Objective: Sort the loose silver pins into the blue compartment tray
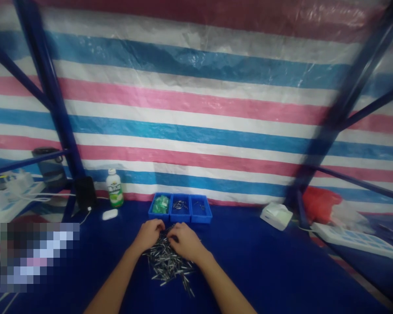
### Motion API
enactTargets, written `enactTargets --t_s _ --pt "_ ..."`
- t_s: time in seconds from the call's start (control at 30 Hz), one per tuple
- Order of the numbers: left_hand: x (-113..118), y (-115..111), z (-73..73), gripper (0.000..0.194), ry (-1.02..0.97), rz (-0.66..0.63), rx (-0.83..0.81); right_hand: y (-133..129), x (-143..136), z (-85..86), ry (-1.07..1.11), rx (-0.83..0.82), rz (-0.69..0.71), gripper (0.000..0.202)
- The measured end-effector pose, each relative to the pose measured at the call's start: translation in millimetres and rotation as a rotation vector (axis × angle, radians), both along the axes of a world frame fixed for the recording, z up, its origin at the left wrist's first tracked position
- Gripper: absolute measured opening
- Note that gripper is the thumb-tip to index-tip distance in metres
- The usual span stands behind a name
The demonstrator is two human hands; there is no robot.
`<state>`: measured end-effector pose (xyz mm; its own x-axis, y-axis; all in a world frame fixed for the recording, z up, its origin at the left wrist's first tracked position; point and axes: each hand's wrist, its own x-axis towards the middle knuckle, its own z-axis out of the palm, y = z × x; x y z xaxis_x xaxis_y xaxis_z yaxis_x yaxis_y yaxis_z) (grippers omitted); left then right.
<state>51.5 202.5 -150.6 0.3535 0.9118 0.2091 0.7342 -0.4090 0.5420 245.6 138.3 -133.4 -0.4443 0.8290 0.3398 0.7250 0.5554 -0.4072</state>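
Observation:
A loose heap of small, slim metal pieces [169, 264], which look like screws or pins, is spread on the blue tabletop. At the heap's far left edge is my left hand [149, 235], its fingers curled in and closed. My right hand [185, 240] bends over the far right part of the heap with thumb and fingers drawn together. Whatever lies between the fingertips of either hand is too small to make out. Just beyond my hands stand three joined blue bins: the left bin [149, 213] has a green bag, the middle bin [180, 218] several metal pieces, the right bin [201, 218] a few.
At the back left are a white and green bottle [114, 189], a white case [110, 214] and a black device [85, 193]. A tissue pack [276, 216] sits to the right, near a power strip [356, 240] and a red bag [317, 205]. Blue frame posts flank the striped sheet.

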Motion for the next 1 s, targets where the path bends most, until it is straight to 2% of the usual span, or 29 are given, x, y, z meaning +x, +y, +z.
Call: enactTargets --t_s 0.33,0.67,1.0 --pt "2 -3 5.3 0.033 0.003 0.034 -0.022 -1 -15 -2.2 -0.084 0.045 -0.020 0.016" --pt "2 -1 2.4 0.031 -0.067 0.046 -0.022 1 -14 -8.2 -0.069 0.035 -0.075 0.015" --pt "3 -5 11.7 0.030 -0.099 0.044 -0.003 5 -15 -7.7 0.029 0.016 -0.095 0.014"
